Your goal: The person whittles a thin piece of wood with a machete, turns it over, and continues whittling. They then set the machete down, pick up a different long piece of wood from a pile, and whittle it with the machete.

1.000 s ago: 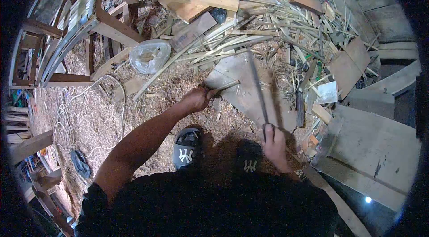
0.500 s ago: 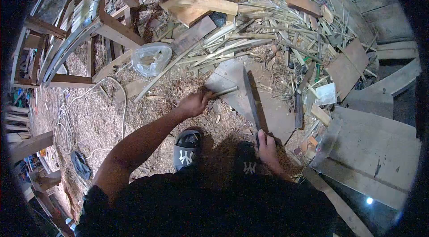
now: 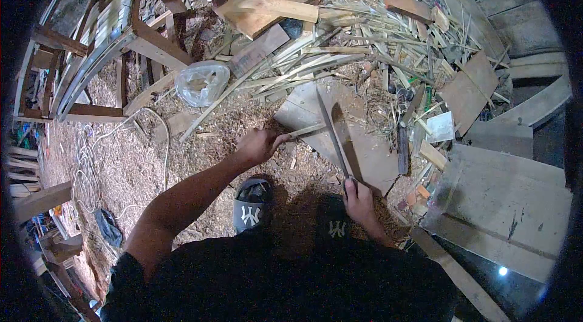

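Note:
My right hand (image 3: 361, 202) is wrapped round the handle of a machete (image 3: 331, 131), whose long narrow blade points forward and away from me. My left hand (image 3: 256, 145) grips a thin wooden stick (image 3: 306, 131), thumb lying along it. The stick's far end meets the blade's edge in this view. Beneath both lies a flat grey-brown board (image 3: 371, 151) on the floor, with the blade's dark shadow across it.
Wood strips (image 3: 340, 55) and offcuts heap up ahead. A wooden frame (image 3: 159, 49) stands at the left, near a clear plastic bag (image 3: 203, 83) and a coiled cable (image 3: 87, 176). Sawdust covers the floor round my sandals (image 3: 250, 208). A large panel (image 3: 504, 206) lies right.
The machete blade has turned from its broad face to a thinner edge-on view and swung left, closer to the stick. My left hand has shifted slightly left with the stick.

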The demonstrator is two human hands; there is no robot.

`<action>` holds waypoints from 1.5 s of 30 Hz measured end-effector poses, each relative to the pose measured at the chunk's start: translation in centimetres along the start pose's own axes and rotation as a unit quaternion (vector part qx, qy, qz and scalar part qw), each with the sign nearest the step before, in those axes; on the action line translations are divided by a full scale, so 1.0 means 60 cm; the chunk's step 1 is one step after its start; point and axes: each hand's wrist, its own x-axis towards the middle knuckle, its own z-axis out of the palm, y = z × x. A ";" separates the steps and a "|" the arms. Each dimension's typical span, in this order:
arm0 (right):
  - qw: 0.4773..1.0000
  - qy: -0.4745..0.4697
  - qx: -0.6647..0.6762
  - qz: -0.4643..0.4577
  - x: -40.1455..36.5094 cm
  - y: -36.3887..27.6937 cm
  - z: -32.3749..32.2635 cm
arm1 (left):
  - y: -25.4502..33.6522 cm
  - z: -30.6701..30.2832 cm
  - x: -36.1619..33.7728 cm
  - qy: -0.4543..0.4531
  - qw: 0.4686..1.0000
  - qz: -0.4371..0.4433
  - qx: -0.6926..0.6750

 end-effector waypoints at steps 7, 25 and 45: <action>0.999 0.014 -0.042 0.000 0.027 -0.034 0.015 | -0.002 0.027 0.004 0.018 0.999 0.006 -0.046; 1.000 0.020 -0.005 -0.011 0.002 -0.026 -0.003 | -0.029 0.046 0.022 -0.040 0.996 0.006 -0.077; 0.999 -0.023 -0.042 0.005 -0.003 0.017 0.002 | -0.010 0.022 0.007 -0.043 0.987 0.075 -0.133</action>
